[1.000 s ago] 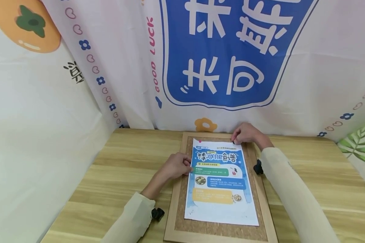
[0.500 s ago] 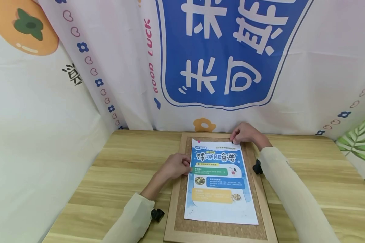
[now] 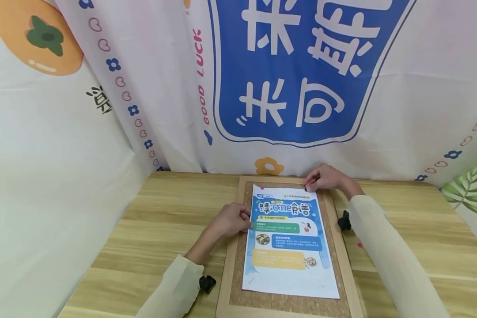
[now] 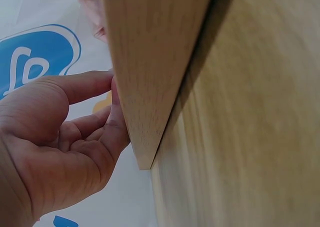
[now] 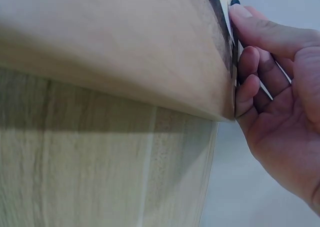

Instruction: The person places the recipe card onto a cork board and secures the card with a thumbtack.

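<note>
A printed blue-and-white poster (image 3: pixel 286 280) lies on a wood-framed cork board (image 3: pixel 288 303). At the poster's left edge, my left hand (image 3: pixel 231 219) has its thumb on the paper and its other fingers curled. In the left wrist view, thumb and forefinger meet at the board's wooden frame (image 4: pixel 150 62), which hides the paper. My right hand (image 3: pixel 326 177) is at the poster's upper right corner, thumb and forefinger at a small black push pin (image 3: pixel 306 189). The right wrist view shows the thumb against the black pin (image 5: pixel 235 2). A pink push pin (image 3: pixel 262 188) sits at the upper left corner.
The board lies on a wood-grain table (image 3: pixel 175 207) that meets a printed cloth backdrop (image 3: pixel 175 88) behind. A small red object (image 3: pixel 359 245) lies on the table beside my right sleeve (image 3: pixel 389 247). Black wrist mounts (image 3: pixel 207 283) stick out at both cuffs.
My right hand and forearm have shifted slightly right, and the black pin shows more clearly. A red object by the right sleeve has come into view. The left hand stays put.
</note>
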Motion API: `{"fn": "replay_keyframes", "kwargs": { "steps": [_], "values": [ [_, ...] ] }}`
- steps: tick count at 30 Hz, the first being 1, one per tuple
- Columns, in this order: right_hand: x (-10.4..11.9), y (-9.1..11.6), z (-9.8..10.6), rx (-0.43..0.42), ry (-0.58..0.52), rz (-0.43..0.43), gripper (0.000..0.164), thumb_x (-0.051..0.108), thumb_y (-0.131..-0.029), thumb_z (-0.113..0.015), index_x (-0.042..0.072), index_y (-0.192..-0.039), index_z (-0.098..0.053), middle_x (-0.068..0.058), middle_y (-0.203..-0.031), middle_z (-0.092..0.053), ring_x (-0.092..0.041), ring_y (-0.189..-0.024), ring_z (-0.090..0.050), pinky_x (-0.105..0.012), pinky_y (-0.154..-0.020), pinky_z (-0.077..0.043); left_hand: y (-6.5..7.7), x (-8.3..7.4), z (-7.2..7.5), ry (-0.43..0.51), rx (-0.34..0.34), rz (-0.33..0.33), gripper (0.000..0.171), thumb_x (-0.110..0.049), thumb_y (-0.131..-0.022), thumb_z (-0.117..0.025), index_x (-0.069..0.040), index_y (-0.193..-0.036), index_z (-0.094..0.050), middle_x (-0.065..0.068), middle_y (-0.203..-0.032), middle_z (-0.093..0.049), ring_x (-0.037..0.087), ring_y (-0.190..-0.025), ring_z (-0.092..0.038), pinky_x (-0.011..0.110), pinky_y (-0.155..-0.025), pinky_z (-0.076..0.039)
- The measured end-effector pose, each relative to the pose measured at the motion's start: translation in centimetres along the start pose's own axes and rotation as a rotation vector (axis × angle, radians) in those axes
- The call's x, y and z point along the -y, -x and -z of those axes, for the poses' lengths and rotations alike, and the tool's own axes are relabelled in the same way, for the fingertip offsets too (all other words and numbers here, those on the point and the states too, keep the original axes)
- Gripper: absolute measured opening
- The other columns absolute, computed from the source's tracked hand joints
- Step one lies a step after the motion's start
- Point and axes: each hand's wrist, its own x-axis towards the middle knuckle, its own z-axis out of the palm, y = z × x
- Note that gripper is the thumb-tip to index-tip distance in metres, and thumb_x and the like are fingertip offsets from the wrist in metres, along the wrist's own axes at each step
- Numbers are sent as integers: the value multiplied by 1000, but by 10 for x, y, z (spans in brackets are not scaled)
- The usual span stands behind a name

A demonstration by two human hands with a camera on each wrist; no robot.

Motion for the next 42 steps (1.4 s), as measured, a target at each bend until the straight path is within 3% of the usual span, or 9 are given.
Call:
{"fn": "replay_keyframes", "kwargs": {
  "steps": [6, 25, 42],
  "values": [
    [-1, 2, 1, 23, -42, 16, 31, 13, -94, -82, -5, -119, -78, -19, -110, -81, -21, -96, -71, -22, -86, -55, 1, 0, 0, 2, 3, -9, 22, -4, -94, -79, 2, -115, -75, 8, -88, -70, 16, -70, -68, 24, -63, -56],
    [-1, -1, -1, 9, -25, -25, 30, 12, -94, -81, -4, -119, -78, -18, -109, -81, -19, -93, -67, -27, -85, -52, 1, 1, -1, 2, -5, -20, 21, -4, -93, -79, 2, -113, -75, 8, -86, -69, 15, -69, -67, 23, -62, -55],
    [9, -8, -2, -37, 67, -115, 26, 17, -90, -79, 3, -111, -83, -6, -98, -80, -22, -94, -60, -30, -78, -46, -1, 2, -1, -13, -3, -22, 20, -6, -94, -80, 1, -112, -75, 7, -86, -69, 15, -69, -67, 23, -62, -55]
  ]
}}
